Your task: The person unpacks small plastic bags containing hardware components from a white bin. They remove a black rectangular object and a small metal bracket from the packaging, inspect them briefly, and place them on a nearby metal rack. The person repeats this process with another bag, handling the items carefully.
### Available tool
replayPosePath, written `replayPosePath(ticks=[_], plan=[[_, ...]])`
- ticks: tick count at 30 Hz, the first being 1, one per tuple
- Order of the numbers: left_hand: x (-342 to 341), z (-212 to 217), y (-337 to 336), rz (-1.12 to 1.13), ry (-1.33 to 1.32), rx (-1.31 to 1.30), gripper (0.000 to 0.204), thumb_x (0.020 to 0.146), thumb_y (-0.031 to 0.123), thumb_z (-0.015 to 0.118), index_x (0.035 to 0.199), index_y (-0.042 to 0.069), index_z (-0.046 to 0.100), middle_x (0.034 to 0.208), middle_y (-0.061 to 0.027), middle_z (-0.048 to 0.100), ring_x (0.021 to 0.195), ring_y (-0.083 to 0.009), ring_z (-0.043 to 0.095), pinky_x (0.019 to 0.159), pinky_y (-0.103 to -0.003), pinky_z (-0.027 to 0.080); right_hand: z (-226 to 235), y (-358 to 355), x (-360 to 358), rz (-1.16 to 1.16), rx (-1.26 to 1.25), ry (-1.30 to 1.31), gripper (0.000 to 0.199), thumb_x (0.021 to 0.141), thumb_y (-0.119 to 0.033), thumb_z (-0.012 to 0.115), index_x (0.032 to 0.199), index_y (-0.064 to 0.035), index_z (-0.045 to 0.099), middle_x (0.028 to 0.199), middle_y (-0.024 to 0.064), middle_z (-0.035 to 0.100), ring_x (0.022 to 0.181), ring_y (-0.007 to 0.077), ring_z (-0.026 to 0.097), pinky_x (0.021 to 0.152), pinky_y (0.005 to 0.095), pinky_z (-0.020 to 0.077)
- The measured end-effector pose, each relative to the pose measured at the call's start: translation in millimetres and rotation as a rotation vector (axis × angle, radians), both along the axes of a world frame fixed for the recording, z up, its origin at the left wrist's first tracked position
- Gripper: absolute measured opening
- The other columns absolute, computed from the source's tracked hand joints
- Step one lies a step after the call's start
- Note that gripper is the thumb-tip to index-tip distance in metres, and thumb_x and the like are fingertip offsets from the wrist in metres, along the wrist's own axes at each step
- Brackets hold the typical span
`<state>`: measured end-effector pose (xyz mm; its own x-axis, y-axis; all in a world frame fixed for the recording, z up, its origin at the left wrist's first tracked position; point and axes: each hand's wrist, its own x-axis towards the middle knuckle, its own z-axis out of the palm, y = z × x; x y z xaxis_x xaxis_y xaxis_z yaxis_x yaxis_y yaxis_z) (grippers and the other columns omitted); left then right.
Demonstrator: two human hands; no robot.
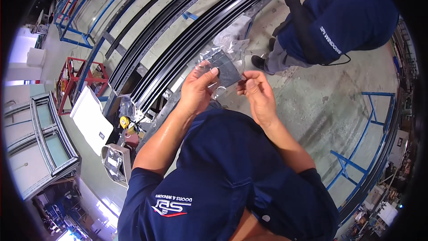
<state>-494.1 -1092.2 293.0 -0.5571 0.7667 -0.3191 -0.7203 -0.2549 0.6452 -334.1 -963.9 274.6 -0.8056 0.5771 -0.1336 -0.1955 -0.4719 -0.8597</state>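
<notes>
In front of my chest, my left hand grips a small clear plastic bag, its thumb pressed on top. Inside or under the film shows a flat dark grey piece, roughly square; what it is I cannot make out. My right hand is at the bag's right edge, thumb and fingers pinched together at its corner. Just beyond my hands lie long black window profiles, side by side on a stand. More crumpled clear plastic rests against their near edge.
A co-worker in a dark blue top stands at the far right, one hand at the profiles' end. Left are a white sheet, yellow tape measure, metal bin and red trolley. Blue trestles stand right.
</notes>
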Motion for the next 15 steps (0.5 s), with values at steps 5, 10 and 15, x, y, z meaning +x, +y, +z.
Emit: replayPosePath(ticks=[5, 10, 15], plan=[[-30.0, -1.5, 13.7, -0.079, -0.009, 0.046, 0.029, 0.097, 0.009, 0.07, 0.123, 0.012, 0.058, 0.095, 0.0018, 0.066, 0.08, -0.0089, 0.062, 0.069, -0.027, 0.05, 12.9, 38.4, -36.0, -0.107, 0.143, -0.112, 0.038, 0.105, -0.027, 0.063, 0.137, -0.0073, 0.053, 0.123, 0.0052, 0.06, 0.104, 0.0149, 0.059, 0.095, 0.0318, 0.0448], [-50.9, -6.0, 18.7, -0.071, 0.022, -0.04, 0.027, 0.101, 0.008, 0.065, 0.127, 0.01, 0.057, 0.109, -0.0023, 0.071, 0.095, -0.0143, 0.069, 0.081, -0.034, 0.056, 8.7, 72.9, -86.7, 0.002, 0.154, -0.101, 0.031, 0.102, -0.008, 0.067, 0.13, -0.003, 0.057, 0.109, 0.0047, 0.067, 0.096, 0.0087, 0.061, 0.089, 0.0246, 0.0477], [-84.3, 8.7, 23.5, -0.005, 0.01, -0.061, 0.029, 0.106, 0.01, 0.057, 0.134, 0.009, 0.053, 0.128, -0.0078, 0.068, 0.111, -0.0212, 0.069, 0.097, -0.045, 0.058, 17.1, 95.9, -133.0, -0.239, 0.305, -0.046, 0.036, 0.1, 0.003, 0.063, 0.134, -0.0015, 0.051, 0.107, 0.0087, 0.069, 0.094, 0.0104, 0.064, 0.086, 0.0246, 0.0515]])
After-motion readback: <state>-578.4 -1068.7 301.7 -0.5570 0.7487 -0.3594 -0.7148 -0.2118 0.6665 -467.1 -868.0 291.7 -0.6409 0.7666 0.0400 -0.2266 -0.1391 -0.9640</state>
